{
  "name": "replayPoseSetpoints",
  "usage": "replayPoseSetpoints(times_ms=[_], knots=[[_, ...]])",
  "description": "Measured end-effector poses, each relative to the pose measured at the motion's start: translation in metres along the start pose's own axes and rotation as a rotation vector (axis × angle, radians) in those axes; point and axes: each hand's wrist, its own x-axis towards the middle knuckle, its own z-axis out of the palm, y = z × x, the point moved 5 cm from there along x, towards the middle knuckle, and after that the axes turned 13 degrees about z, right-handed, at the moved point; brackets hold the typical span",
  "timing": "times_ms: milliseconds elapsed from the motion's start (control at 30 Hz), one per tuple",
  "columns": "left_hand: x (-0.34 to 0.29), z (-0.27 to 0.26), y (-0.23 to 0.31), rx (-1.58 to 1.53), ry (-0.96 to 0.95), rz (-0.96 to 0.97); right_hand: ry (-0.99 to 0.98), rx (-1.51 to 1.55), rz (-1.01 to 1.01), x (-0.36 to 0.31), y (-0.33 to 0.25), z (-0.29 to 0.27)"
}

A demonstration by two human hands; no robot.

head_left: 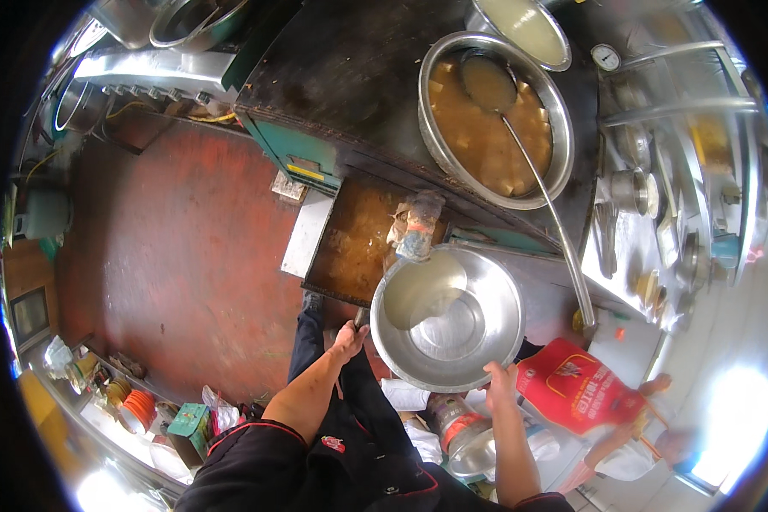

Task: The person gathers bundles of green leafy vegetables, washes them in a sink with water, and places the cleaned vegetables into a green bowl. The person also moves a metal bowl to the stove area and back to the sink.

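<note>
My right hand (502,386) grips the lower rim of a wide, shiny metal basin (478,337), with nothing visible in it. My left hand (348,340) is closed on a short metal handle (362,317) at the near end of a pulled-out drawer (343,256). The drawer's bottom is brown and stained. A clear plastic bag or bottle with orange and blue markings (418,229) lies at its right side, partly hidden by the basin.
On the dark stove top (350,77) stands a large pot of brown soup (465,128) with pale cubes. A long-handled ladle (533,158) rests in it, its handle jutting past the edge. A person in a red apron (572,384) stands at the right. Reddish floor (179,247) spreads left.
</note>
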Motion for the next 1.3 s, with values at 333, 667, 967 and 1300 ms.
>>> replayPoseSetpoints(times_ms=[333,667,967,1300], knots=[[0.005,0.001,-0.001,-0.049,-0.041,-0.069,0.050,-0.283,-0.142,-0.039,-0.064,0.039],[0.007,-0.001,0.000,-0.113,-0.087,-0.120,0.111,-0.506,-0.201,-0.060,-0.096,0.065],[0.011,0.001,-0.004,-0.114,-0.122,-0.161,0.155,-0.670,-0.577,-0.093,-0.118,0.094],[0.016,0.002,-0.004,-0.088,-0.121,-0.142,0.298,-0.577,-0.306,-0.130,-0.121,0.091]])
